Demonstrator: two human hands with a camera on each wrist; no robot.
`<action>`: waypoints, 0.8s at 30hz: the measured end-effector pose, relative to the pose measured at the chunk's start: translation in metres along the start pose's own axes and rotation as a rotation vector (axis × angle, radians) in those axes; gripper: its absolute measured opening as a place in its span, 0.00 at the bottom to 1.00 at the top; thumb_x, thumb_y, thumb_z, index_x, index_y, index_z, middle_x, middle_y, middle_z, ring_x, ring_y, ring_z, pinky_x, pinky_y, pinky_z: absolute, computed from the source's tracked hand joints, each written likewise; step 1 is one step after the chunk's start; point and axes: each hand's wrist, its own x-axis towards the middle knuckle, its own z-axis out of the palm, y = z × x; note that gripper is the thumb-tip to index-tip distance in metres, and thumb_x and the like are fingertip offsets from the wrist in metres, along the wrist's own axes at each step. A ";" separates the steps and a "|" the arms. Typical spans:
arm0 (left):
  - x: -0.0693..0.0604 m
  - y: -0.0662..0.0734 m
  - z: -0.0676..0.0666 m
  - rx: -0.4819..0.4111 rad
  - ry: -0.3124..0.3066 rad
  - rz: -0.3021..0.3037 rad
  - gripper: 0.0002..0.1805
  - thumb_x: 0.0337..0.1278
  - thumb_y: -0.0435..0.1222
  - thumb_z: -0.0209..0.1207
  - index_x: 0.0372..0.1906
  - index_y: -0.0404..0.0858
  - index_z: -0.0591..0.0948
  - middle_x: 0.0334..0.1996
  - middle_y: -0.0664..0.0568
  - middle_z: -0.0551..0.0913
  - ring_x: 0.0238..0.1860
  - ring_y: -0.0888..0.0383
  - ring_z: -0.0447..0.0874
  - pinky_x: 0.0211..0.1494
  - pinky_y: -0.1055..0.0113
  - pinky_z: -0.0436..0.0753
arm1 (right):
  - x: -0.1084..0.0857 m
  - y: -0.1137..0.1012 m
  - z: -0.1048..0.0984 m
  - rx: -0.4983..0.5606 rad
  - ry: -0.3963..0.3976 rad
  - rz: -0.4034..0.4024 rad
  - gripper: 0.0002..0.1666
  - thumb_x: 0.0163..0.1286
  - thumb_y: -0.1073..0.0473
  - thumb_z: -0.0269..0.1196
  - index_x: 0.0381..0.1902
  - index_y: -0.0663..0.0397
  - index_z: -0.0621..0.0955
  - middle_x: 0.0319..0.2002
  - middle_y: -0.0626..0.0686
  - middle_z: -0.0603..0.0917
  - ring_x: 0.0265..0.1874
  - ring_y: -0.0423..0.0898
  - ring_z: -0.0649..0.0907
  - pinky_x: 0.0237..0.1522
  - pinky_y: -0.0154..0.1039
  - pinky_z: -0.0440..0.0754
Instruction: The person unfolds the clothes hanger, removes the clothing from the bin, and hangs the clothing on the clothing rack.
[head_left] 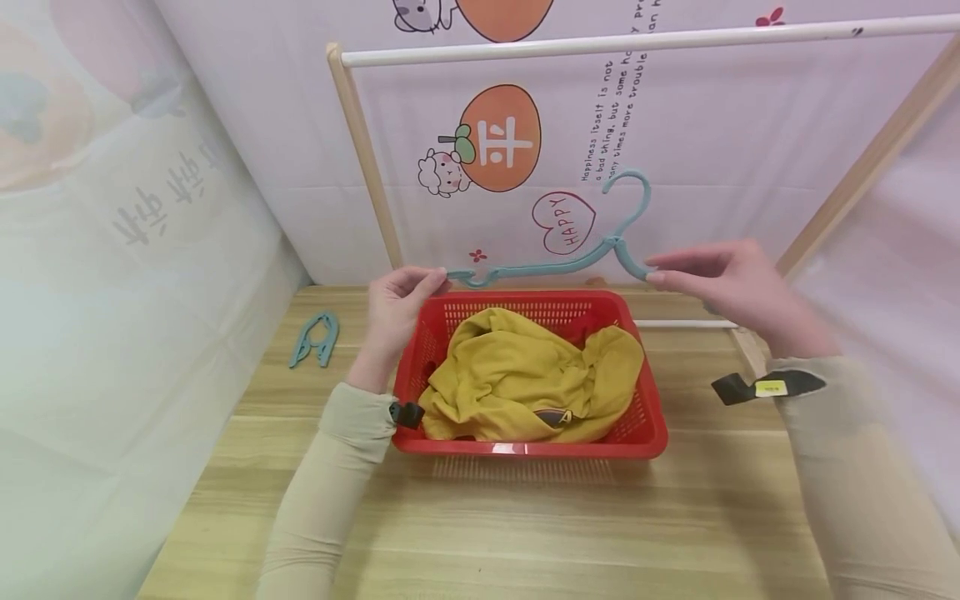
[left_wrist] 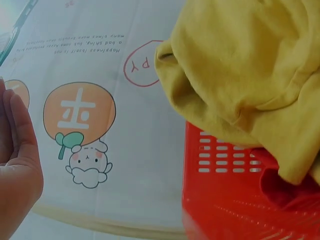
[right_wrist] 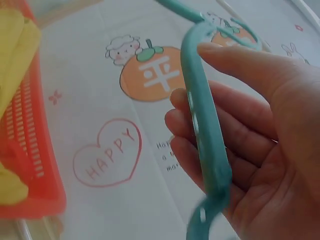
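A light blue folding clothes hanger (head_left: 555, 267) is held above the far side of the red basket, its hook pointing up and its two arms spread. My left hand (head_left: 396, 312) pinches the tip of the hanger's left arm between thumb and fingers. On the other side, my right hand (head_left: 753, 292) grips the right arm; the right wrist view shows that arm (right_wrist: 200, 105) lying between thumb and fingers. Below, a crumpled yellow garment (head_left: 517, 375) fills the red basket (head_left: 525, 450). In the left wrist view, only part of my left hand (left_wrist: 20, 165) shows.
Behind the basket stands a rack with a white bar (head_left: 600, 43) and wooden posts (head_left: 367, 158). A second blue hanger (head_left: 332, 333), folded up, lies on the wooden table (head_left: 480, 533) left of the basket. Some red cloth (left_wrist: 280, 185) shows under the yellow garment. Printed white sheeting hangs behind.
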 end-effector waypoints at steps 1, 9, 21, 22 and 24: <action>0.000 0.000 0.002 -0.003 -0.004 0.007 0.04 0.67 0.32 0.65 0.38 0.35 0.89 0.34 0.51 0.90 0.38 0.55 0.89 0.47 0.63 0.86 | 0.001 -0.003 0.002 0.005 0.001 0.000 0.32 0.64 0.35 0.70 0.61 0.42 0.85 0.52 0.46 0.87 0.52 0.43 0.81 0.47 0.41 0.79; 0.000 -0.004 0.016 -0.029 -0.028 0.012 0.04 0.66 0.28 0.65 0.37 0.32 0.89 0.32 0.52 0.89 0.38 0.52 0.88 0.50 0.58 0.85 | 0.008 -0.019 0.014 0.132 0.100 -0.125 0.24 0.67 0.45 0.72 0.54 0.52 0.88 0.42 0.45 0.90 0.41 0.43 0.86 0.44 0.34 0.78; 0.002 -0.010 0.022 0.037 -0.104 -0.083 0.11 0.64 0.35 0.69 0.48 0.36 0.88 0.40 0.48 0.90 0.46 0.46 0.87 0.56 0.57 0.83 | 0.006 -0.013 0.011 0.241 0.143 -0.202 0.16 0.68 0.56 0.72 0.50 0.58 0.89 0.35 0.48 0.91 0.38 0.41 0.87 0.41 0.31 0.80; 0.003 -0.010 0.023 0.043 -0.108 -0.088 0.14 0.63 0.35 0.70 0.52 0.36 0.87 0.43 0.48 0.89 0.48 0.48 0.87 0.57 0.58 0.82 | 0.005 -0.012 0.009 0.244 0.148 -0.206 0.16 0.68 0.57 0.72 0.50 0.58 0.89 0.35 0.48 0.91 0.38 0.41 0.87 0.41 0.30 0.80; 0.006 -0.010 0.025 0.044 -0.121 -0.103 0.19 0.61 0.35 0.71 0.57 0.38 0.85 0.48 0.48 0.88 0.51 0.51 0.86 0.59 0.59 0.81 | 0.003 -0.009 0.005 0.252 0.162 -0.208 0.15 0.68 0.58 0.72 0.50 0.59 0.89 0.35 0.48 0.91 0.38 0.41 0.87 0.40 0.29 0.81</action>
